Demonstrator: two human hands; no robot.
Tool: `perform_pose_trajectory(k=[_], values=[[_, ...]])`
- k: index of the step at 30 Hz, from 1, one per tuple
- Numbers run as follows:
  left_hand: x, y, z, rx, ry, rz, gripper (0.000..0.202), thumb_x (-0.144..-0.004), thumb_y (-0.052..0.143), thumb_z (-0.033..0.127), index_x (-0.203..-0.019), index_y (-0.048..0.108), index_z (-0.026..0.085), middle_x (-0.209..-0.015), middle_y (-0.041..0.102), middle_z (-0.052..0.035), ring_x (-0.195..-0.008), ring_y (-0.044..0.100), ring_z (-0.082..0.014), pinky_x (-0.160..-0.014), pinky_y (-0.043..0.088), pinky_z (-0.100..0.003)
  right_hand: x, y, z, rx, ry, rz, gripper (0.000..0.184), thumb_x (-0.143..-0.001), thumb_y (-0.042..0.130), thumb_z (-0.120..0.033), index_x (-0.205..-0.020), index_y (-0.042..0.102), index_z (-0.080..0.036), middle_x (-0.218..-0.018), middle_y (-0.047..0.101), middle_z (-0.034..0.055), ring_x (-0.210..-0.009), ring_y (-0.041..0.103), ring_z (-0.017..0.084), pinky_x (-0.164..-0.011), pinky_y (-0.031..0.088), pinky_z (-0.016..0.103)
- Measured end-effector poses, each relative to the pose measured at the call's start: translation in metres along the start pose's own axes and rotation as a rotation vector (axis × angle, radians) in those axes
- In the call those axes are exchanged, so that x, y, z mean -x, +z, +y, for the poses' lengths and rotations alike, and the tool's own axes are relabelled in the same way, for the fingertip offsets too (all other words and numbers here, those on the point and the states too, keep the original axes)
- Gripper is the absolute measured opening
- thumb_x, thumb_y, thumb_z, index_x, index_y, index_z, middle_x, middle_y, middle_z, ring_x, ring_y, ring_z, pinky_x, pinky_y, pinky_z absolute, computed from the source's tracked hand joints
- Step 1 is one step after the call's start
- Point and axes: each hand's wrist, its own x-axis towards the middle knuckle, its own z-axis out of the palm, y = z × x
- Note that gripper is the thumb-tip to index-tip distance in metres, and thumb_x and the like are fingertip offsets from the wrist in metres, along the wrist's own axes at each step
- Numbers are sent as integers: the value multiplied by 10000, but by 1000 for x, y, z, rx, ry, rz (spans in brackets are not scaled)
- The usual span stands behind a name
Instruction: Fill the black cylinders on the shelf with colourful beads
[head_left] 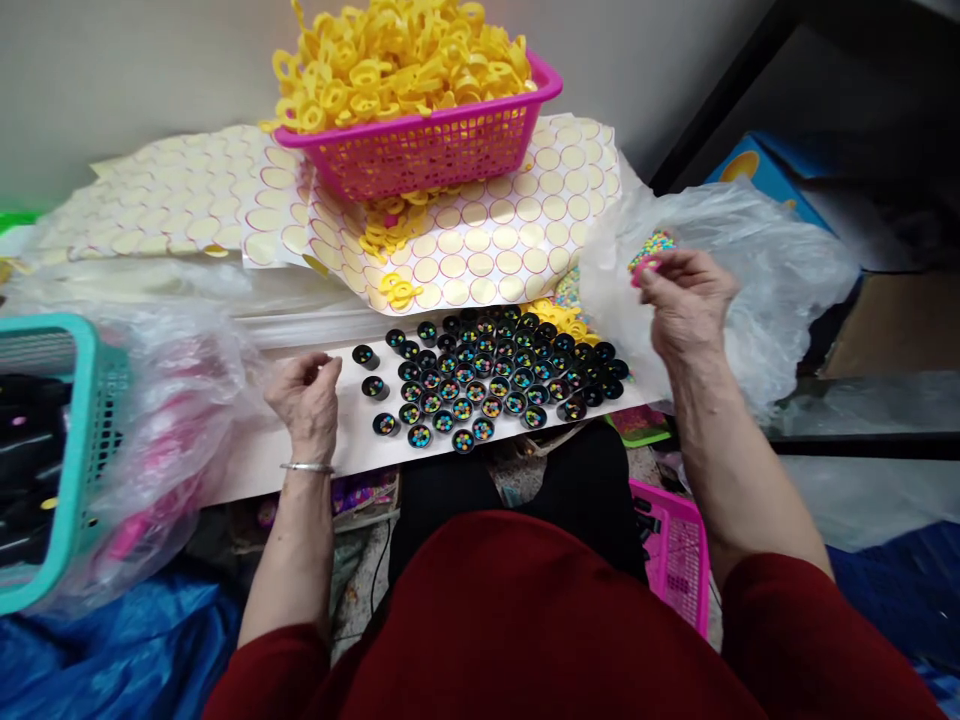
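Observation:
Several small black cups [495,375] filled with coloured beads stand packed together on a white board [300,450] across my lap. My left hand [306,400] rests on the board left of the cups, fingers curled loosely, thumb and fingertips close together, nothing visible in them. My right hand [686,300] is raised at the right, pinching a small pink piece [645,268] at the mouth of a clear plastic bag [750,290] holding coloured beads [652,245].
A pink basket [435,150] heaped with yellow plastic rings [397,60] sits on sheets of round stickers [487,240] behind the cups. A teal basket [67,450] and a plastic bag [172,420] lie at the left. Another pink basket [675,560] is by my right knee.

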Motion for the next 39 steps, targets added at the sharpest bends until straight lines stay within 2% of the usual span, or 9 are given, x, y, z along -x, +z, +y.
perform_pose_trajectory(k=[4,9,16,22,27,30,33,36,39], values=[[21,12,-28,260,-274,161,286,-634,714,390,-793,659,159,-718,601,13,-663,544,-124,-642,466,-268,47,63,-31,-207,-6,-390,235,-711,721,-406,-821,617,-227,-773,653,0,-689,590,134,-605,476,270],[27,18,-32,369,-311,210,249,-591,743,331,-739,689,139,-660,601,16,-621,521,-104,-610,429,-245,77,120,-32,-3,-146,-757,49,-787,639,-242,-794,651,-195,-754,640,4,-724,577,145,-703,455,290],[27,16,-35,378,-314,172,213,-598,740,299,-733,701,139,-636,589,27,-591,498,-92,-595,410,-238,74,144,-36,708,-564,-953,192,-887,491,-163,-845,678,-181,-939,666,85,-890,554,223,-730,366,333],[27,17,-32,365,-327,161,208,-587,727,298,-721,698,141,-617,580,30,-582,490,-95,-576,400,-239,74,147,-46,890,-799,-1010,239,-835,460,-72,-886,660,-193,-965,656,95,-886,497,239,-690,325,352],[27,17,-33,353,-335,148,218,-589,717,313,-726,695,145,-620,574,31,-584,486,-97,-572,398,-239,56,117,-46,705,-805,-700,226,-896,448,-137,-978,648,-203,-956,643,83,-868,535,221,-721,406,349],[27,16,-34,344,-338,143,232,-595,718,325,-742,696,146,-637,582,27,-591,492,-100,-577,404,-241,26,65,-26,577,-652,-290,186,-886,525,-222,-1034,637,-224,-987,629,68,-926,574,219,-795,461,375],[28,16,-33,341,-333,145,219,-600,727,310,-740,701,143,-632,581,27,-590,490,-99,-576,400,-240,-7,0,13,672,-334,36,91,-765,616,-206,-851,637,-227,-901,621,77,-877,581,239,-800,457,415],[28,16,-33,345,-325,139,196,-607,728,291,-734,705,143,-629,579,29,-589,484,-96,-580,396,-239,-32,-47,50,884,12,22,175,-667,638,-145,-572,536,-251,-637,516,27,-803,580,258,-797,427,455],[27,17,-32,330,-326,132,190,-609,720,290,-733,704,146,-623,570,32,-588,481,-97,-583,396,-241,-44,-59,69,917,239,-160,359,-633,667,-105,-407,425,-243,-444,270,-33,-731,585,275,-777,392,470]])
